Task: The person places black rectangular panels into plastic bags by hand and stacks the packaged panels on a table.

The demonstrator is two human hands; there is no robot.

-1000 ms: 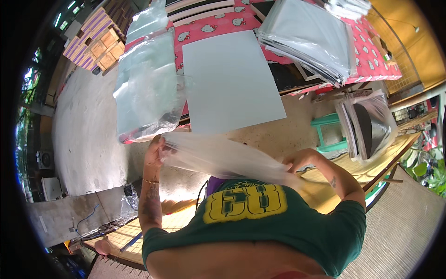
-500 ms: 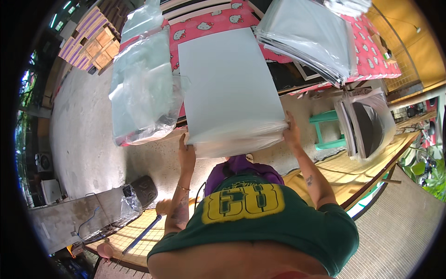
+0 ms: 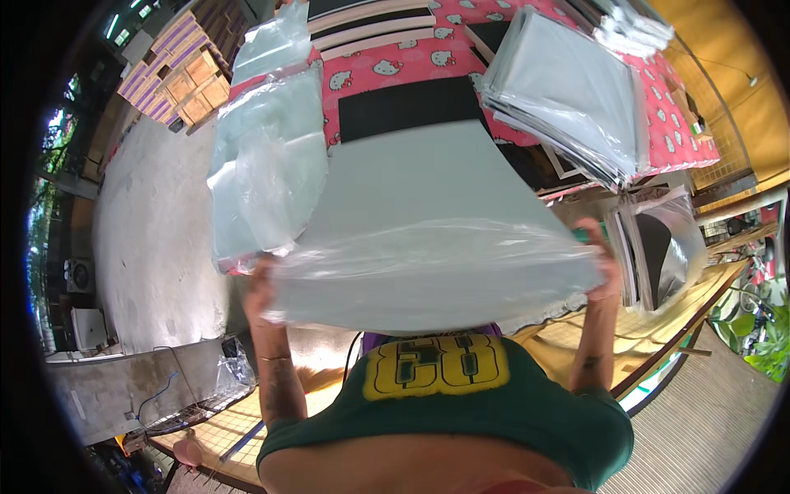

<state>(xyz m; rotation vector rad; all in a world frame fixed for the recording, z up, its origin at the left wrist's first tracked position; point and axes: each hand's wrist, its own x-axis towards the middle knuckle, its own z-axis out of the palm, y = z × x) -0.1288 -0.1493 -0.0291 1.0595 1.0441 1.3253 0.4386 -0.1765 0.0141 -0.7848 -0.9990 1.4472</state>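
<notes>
A large pale grey-white sheet in a clear plastic sleeve [image 3: 428, 198] is raised in front of my body, its near part bowed and creased. My left hand [image 3: 262, 288] closes on its near left edge, and my right hand [image 3: 605, 267] on its near right edge; both are a little blurred. Under its far end, a black sheet [image 3: 411, 107] lies on the pink patterned table cover [image 3: 387, 67]. To the left is a pile of clear plastic sleeves [image 3: 267, 156]. A stack of plastic-wrapped sheets [image 3: 568, 90] lies at the right of the table.
Black and white frames [image 3: 370, 29] lie at the table's far side. More wrapped sheets [image 3: 658, 247] stand below the table's right end. Stacked cartons [image 3: 177, 74] are at the far left, and a grey concrete slab [image 3: 148, 395] is at the lower left.
Both hands have moved apart and toward my body, lifting the sleeved sheet off the table. The black sheet beneath it has come into view.
</notes>
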